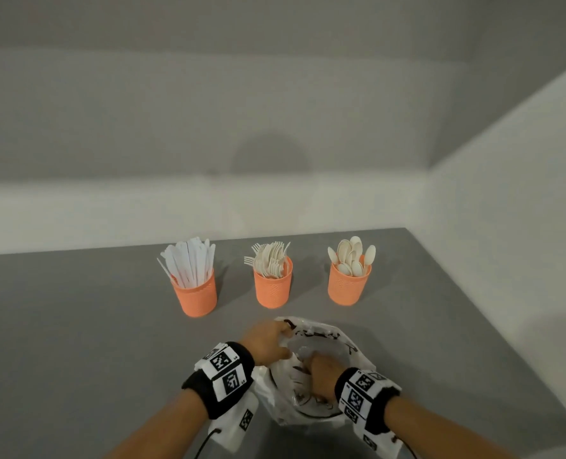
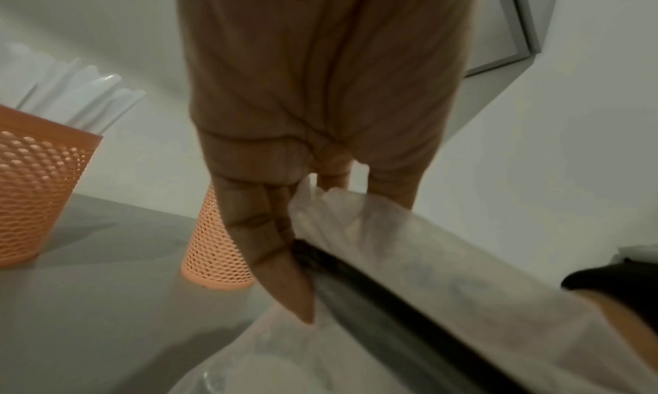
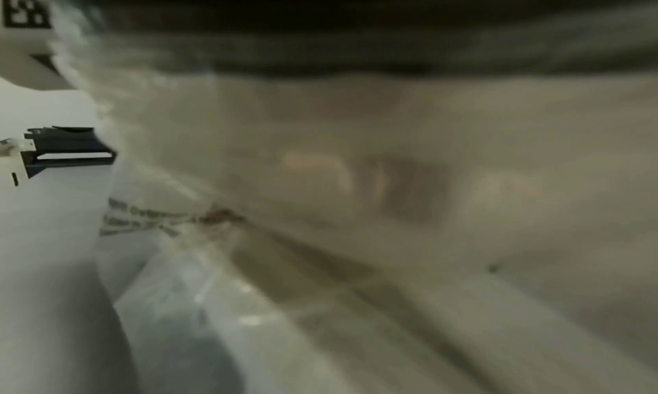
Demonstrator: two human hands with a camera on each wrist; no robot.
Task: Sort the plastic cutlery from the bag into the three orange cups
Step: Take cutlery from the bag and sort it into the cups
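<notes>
Three orange mesh cups stand in a row on the grey table: the left cup (image 1: 197,294) holds white knives, the middle cup (image 1: 272,288) forks, the right cup (image 1: 348,286) spoons. In front of them lies a clear printed plastic bag (image 1: 321,339). My left hand (image 1: 268,339) pinches the bag's rim (image 2: 320,203) and holds it up. My right hand (image 1: 321,371) reaches down inside the bag, its fingers hidden by the plastic. In the right wrist view only blurred bag film (image 3: 356,203) shows.
The grey table (image 1: 76,326) ends at a white wall behind the cups and another wall to the right. Bare table surface lies to the left of the bag. The left and middle cups (image 2: 39,192) appear close by in the left wrist view.
</notes>
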